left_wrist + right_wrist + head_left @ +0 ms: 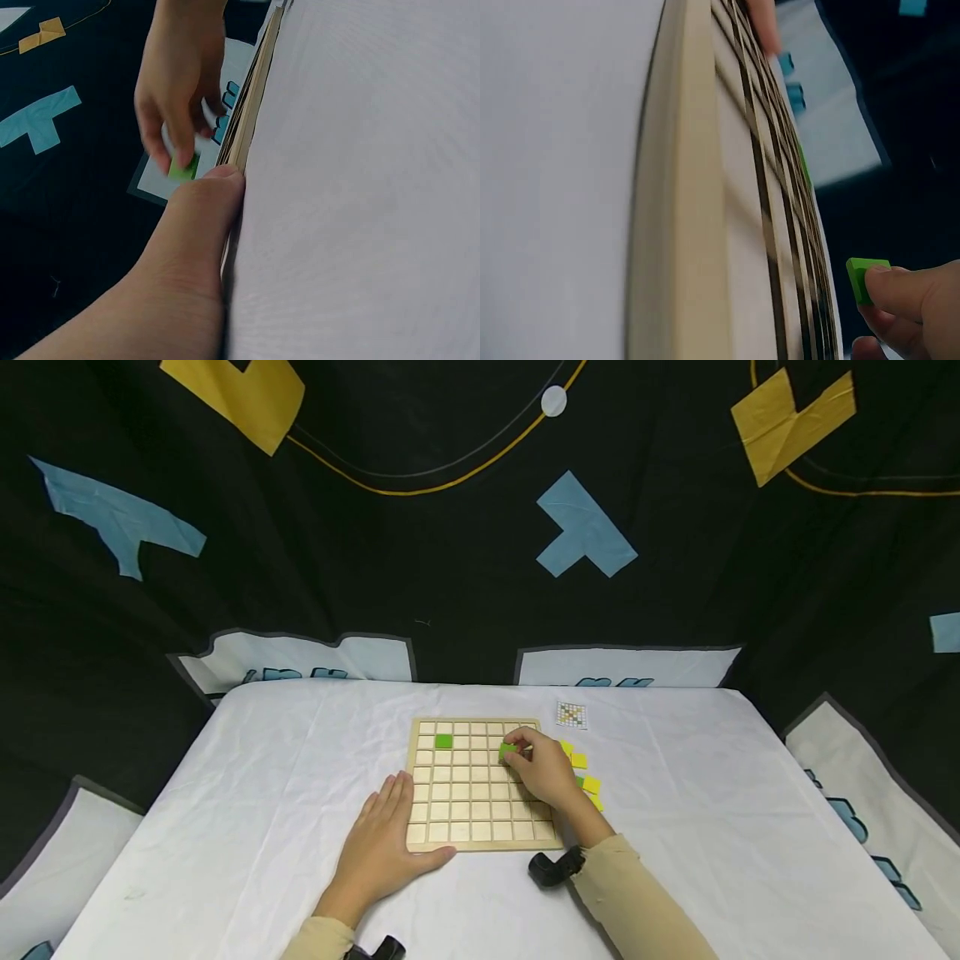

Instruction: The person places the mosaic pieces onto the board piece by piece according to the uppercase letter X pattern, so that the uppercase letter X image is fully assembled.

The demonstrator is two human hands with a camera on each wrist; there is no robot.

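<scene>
A light wooden grid board [471, 817] lies flat on the white table. One green square tile [444, 741] sits in a cell in its upper left part. My right hand [542, 767] pinches another green tile [867, 276] between thumb and fingers, over the upper right part of the board. Along the board's left edge lies my left hand [378, 843], fingers straight, its thumb at the front left corner. In the left wrist view that thumb [217, 187] rests against the board's edge.
Several yellow tiles [592, 785] lie right of the board, partly hidden by the right hand and forearm. A small card with a coloured grid pattern [572, 715] is behind them. A black curtain [420, 585] hangs beyond the table [690, 827].
</scene>
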